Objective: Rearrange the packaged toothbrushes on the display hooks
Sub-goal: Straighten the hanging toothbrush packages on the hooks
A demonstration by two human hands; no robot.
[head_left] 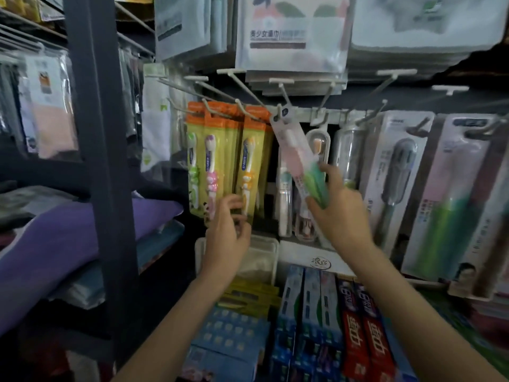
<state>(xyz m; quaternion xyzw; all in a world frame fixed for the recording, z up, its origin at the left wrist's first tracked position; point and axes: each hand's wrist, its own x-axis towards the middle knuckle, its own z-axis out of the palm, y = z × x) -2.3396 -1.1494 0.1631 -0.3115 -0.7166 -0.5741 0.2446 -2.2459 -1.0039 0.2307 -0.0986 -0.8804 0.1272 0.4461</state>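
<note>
My right hand point(340, 213) grips the lower end of a pink-and-green toothbrush pack point(296, 158). The pack tilts left, and its top hole sits at the tip of a white hook point(281, 111). My left hand point(228, 230) touches the bottom edge of the yellow-and-orange children's toothbrush packs point(248, 166), fingers curled at their lower corners. These hang in three rows on hooks point(239, 104) to the left. Clear toothbrush cases point(316, 150) hang behind the tilted pack.
Larger grey and green toothbrush packs point(394, 183) hang to the right. Towel packs point(292, 37) hang above. Toothpaste boxes point(358, 326) lie stacked below, next to a clear plastic bin point(261, 252). A dark shelf post point(102, 161) stands at left, beside folded purple cloth point(68, 238).
</note>
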